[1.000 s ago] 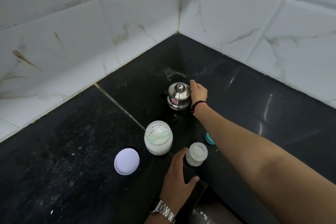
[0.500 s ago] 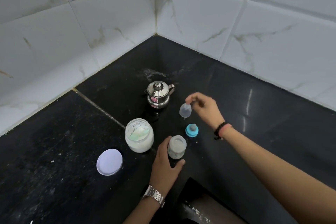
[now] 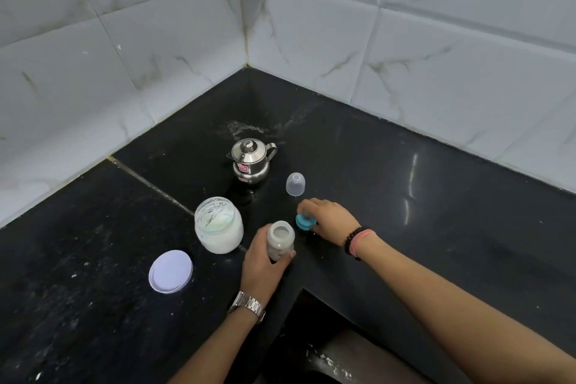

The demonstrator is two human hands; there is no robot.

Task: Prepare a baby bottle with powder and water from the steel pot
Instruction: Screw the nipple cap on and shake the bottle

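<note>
Baby bottle (image 3: 280,240), open-topped and upright near the front edge of the black tabletop (image 3: 436,196), is gripped by the left hand (image 3: 265,262), whose fingers curl round its body. The right hand (image 3: 330,220), which half a second ago held the clear cap (image 3: 295,184) in the air, has set it down beside the steel pot (image 3: 251,159) and now closes its fingers on the teal nipple ring (image 3: 304,221), suggesting filling is done and capping comes next. An open powder jar (image 3: 218,229) and its white lid (image 3: 170,271) sit to the left, well clear of the short path from ring to bottle.
</note>
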